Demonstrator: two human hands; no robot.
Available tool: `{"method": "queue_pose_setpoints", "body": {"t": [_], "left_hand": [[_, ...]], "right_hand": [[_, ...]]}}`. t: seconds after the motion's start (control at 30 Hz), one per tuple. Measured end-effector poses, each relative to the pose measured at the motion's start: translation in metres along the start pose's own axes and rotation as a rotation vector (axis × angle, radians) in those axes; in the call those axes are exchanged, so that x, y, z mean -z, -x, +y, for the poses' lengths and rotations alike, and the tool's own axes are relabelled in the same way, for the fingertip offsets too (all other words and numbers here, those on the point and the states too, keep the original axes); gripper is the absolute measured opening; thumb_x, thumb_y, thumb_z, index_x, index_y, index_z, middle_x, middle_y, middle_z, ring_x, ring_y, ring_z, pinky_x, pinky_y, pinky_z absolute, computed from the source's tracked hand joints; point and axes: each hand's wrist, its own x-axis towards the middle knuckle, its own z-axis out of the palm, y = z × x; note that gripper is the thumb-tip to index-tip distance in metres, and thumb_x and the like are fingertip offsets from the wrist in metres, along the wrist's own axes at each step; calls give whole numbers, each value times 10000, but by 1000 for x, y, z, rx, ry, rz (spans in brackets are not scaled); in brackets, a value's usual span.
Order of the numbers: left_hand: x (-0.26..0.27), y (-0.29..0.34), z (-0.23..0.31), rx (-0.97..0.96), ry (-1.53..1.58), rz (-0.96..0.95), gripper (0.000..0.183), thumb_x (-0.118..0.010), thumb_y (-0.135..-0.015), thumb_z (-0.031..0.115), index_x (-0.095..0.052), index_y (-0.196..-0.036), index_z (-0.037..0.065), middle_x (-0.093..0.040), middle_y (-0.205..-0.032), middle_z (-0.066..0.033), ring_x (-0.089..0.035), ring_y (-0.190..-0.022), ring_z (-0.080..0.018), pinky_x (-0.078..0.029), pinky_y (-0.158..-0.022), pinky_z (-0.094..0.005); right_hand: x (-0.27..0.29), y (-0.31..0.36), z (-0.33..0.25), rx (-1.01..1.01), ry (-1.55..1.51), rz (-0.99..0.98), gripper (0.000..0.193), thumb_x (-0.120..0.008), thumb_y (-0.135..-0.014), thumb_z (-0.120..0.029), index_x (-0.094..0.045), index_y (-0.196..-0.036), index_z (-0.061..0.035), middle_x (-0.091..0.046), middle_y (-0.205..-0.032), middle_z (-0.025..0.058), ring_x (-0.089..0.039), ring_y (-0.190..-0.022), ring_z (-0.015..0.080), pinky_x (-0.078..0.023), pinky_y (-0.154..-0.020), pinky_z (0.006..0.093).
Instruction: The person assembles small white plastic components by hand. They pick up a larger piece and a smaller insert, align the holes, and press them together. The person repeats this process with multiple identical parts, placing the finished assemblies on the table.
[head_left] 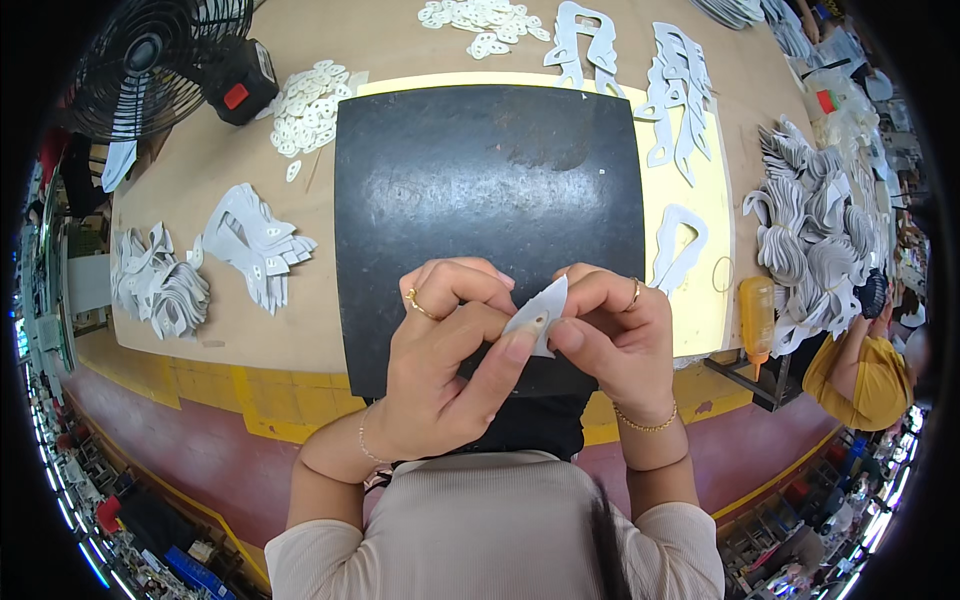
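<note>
Over the near part of a black mat [480, 150], both my hands pinch one light grey, flat cut piece [546, 298]. It looks like a shoe-upper part, with a pointed end sticking up and a small hole low down. My left hand [440, 345] is closed on its left side, thumb in front near the hole. Thumb and index finger of my right hand [622, 340] grip the right edge. The lower part of the piece is partly hidden by my fingers. A similar looped grey piece [679, 240] lies alone on yellow sheeting to the right of the mat.
Pale oval pieces with holes [308, 108] lie heaped at the left. Stacked grey cut pieces [160, 290] are further left, and a bigger pile [815, 235] sits right. A yellow bottle [755, 312] stands near the table's right edge. A black fan [145, 55] occupies the far left; someone in yellow [865, 375] is at right.
</note>
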Motion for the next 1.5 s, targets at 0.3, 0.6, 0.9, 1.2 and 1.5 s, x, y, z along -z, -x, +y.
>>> {"method": "queue_pose_setpoints", "body": {"t": [0.3,0.6,0.9,1.2,1.5], "left_hand": [[0,-2,3,-38,-35,-55,92,-669,-867,120,-651,-828,39,-568,-946,-63,-570,-973,-222,-320,-901,-357],[5,-4,1,-51,-49,-82,104,-666,-866,128,-621,-805,57,-542,-918,-51,-567,-945,-217,-308,-876,-370],[4,-5,0,-128,-116,-66,110,-658,-864,136,-612,-798,61,-541,-886,-42,-568,-927,-209,-274,-837,-383],[2,-4,0,-166,-142,-45,96,-662,-844,135,-619,-793,66,-542,-877,-42,-572,-915,-211,-257,-819,-392],[0,-3,-2,-167,-165,-31,80,-671,-828,128,-625,-791,74,-542,-872,-37,-568,-915,-210,-247,-809,-394]], "right_hand": [[0,0,-1,72,18,-12,85,-695,-837,43,-625,-867,5,-613,-802,31,-530,-739,93,-419,-657,249],[-1,3,0,-5,-96,-29,83,-689,-838,51,-637,-885,8,-628,-845,43,-540,-778,90,-423,-698,248],[-4,4,2,-14,-102,-12,86,-682,-850,45,-627,-895,-3,-615,-845,30,-531,-775,80,-422,-696,238],[-5,6,4,-4,-123,-25,94,-680,-861,31,-608,-908,-6,-600,-838,22,-515,-757,71,-415,-674,229],[-6,6,6,-10,-146,-19,101,-684,-856,32,-605,-906,-7,-599,-844,16,-508,-756,67,-414,-677,230]]}}
